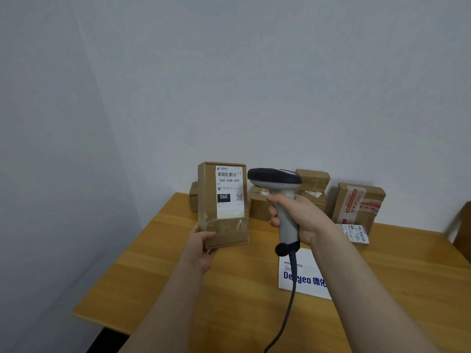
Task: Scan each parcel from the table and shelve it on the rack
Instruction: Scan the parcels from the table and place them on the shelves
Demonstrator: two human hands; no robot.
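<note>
I hold one parcel (209,200) up in the air, over the left part of the worktop (178,271). It is a small brown card box, and it stands up tall. Its white label (229,194) faces me.

My left hand (202,247) grips the box at its bottom left corner. My thumb lies on the front, and my fingers go round behind, where I cannot see them.

I think the box is light, because one hand holds it up by a corner. The card looks stiff, so it should not bend. There is shiny clear tape over the lower front, and that part may be slippery. The best place to hold it is low down on the bare card, so my fingers do not cover the label.

My right hand (300,215) is closed tight round the grey handle of the scanner (274,178). Its dark head is just beside the top right corner of the box, near the bar code. I cannot tell if it touches the box. Its cable (288,309) hangs down toward the front edge of the worktop.

More parcels (313,182) wait along the back edge of the worktop, behind my hands. One has red tape (356,207). A flat white pack (305,278) lies under my right arm. I cannot see the rack.
</note>
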